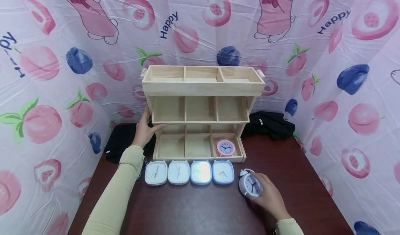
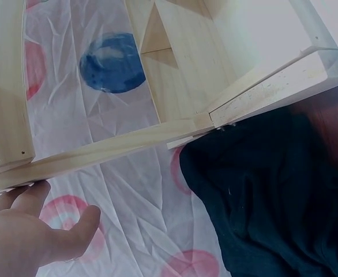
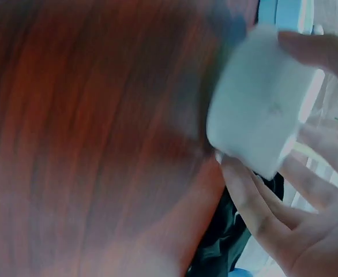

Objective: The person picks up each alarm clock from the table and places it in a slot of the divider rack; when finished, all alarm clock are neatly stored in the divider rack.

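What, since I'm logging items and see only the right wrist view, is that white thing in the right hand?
Observer: The head view shows a round dial with dark hands: the right hand is holding a white alarm clock.
Operator: Thanks. And the left hand?
Observer: It touches the wooden shelf, on the left side as the head view shows it.
Operator: Does that shelf hold any clock?
Observer: Yes, a pink clock sits in the right-hand section of the bottom tier.
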Action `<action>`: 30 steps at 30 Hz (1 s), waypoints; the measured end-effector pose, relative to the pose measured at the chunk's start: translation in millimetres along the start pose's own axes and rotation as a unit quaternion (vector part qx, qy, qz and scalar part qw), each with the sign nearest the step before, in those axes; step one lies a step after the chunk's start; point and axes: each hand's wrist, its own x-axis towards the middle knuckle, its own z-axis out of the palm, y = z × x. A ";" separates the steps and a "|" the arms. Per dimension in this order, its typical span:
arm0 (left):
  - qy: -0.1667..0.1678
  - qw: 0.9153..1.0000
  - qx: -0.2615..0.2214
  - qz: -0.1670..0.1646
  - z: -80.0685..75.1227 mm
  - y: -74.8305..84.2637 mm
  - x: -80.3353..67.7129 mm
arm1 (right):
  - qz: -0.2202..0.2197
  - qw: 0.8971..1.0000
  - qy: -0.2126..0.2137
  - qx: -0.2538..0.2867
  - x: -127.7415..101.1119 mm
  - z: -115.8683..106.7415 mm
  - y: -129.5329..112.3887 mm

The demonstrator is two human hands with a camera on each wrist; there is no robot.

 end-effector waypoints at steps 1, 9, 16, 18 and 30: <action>0.001 1.000 0.000 -0.001 -0.2 0.1 -0.5 | -0.003 1.000 0.016 0.008 -0.2 1.1 -0.6; 0.003 1.000 -0.002 0.001 -1.8 0.2 -1.5 | -0.011 0.993 0.097 0.069 24.2 5.7 -19.4; -0.003 1.000 -0.004 0.000 -1.9 -0.6 -2.0 | -0.021 0.992 0.069 0.099 62.3 11.9 -55.4; -0.001 1.000 -0.007 0.000 -2.1 -0.8 -2.5 | -0.040 0.992 0.063 0.105 75.6 16.9 -65.9; 0.001 1.000 -0.005 0.009 2.1 0.5 0.6 | -0.118 0.986 -0.025 0.116 157.2 59.2 -118.3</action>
